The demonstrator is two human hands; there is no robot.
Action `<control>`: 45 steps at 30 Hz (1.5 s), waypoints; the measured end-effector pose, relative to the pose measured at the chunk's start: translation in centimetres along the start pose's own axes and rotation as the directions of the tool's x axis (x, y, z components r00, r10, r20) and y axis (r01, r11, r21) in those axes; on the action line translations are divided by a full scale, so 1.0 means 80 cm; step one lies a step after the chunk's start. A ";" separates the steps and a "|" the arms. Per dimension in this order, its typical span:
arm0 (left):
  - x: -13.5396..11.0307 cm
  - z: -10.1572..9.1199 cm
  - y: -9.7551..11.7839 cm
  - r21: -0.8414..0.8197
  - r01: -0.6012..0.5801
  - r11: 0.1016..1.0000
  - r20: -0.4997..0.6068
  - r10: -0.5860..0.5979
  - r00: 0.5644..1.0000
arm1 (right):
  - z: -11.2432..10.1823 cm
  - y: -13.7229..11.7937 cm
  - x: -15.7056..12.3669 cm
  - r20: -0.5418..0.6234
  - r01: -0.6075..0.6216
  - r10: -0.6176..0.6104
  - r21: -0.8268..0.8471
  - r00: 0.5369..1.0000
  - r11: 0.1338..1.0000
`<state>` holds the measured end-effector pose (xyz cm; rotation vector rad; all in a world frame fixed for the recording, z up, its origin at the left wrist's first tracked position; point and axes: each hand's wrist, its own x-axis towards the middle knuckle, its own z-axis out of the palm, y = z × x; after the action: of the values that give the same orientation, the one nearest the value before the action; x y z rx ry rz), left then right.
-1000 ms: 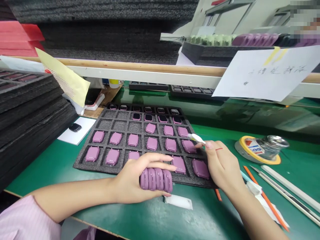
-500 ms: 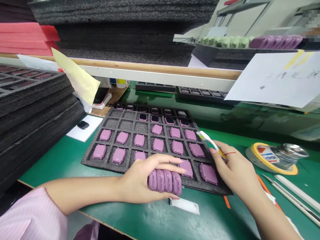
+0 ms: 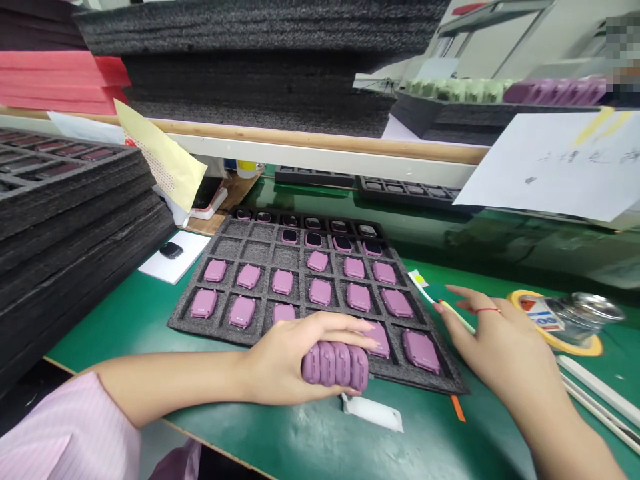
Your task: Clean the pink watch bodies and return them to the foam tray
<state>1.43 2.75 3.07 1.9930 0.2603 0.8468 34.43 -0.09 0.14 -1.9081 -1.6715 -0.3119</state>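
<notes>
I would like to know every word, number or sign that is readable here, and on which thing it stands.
"180", probably, on the label at the metal-topped bottle; slightly blurred.
White sheet, right: handwritten characters, too blurred to read surely.
Yellow sheet: printed marks, too small.
Purple cases: tiny pale marks, too small.

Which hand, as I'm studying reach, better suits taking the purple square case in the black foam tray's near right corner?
Probably the right hand: its fingers are spread near that case, thumb at a slim white stick; the left hand grips four purple cases.
</notes>
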 end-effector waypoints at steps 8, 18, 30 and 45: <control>-0.004 0.003 0.001 0.049 0.076 0.996 0.002 -0.076 0.997 | -0.027 -0.143 -0.035 -0.240 0.460 -0.393 0.464 0.888 0.757; -0.001 0.001 -0.011 0.071 0.216 0.974 0.040 -0.219 0.975 | -0.016 -0.191 -0.054 -0.072 0.421 -0.458 0.540 0.886 0.729; 0.008 -0.001 0.008 0.100 0.450 0.888 -0.067 -0.445 0.893 | -0.027 -0.184 -0.052 -0.045 0.192 -0.233 0.722 0.972 0.665; -0.002 -0.004 -0.008 0.289 -0.108 0.951 -0.125 0.149 0.981 | -0.018 -0.158 -0.057 -0.169 0.458 -0.444 0.548 0.880 0.700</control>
<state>1.21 3.23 2.57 2.2338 0.3537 1.0923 21.68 -4.02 2.24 -1.0282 -1.9295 0.0027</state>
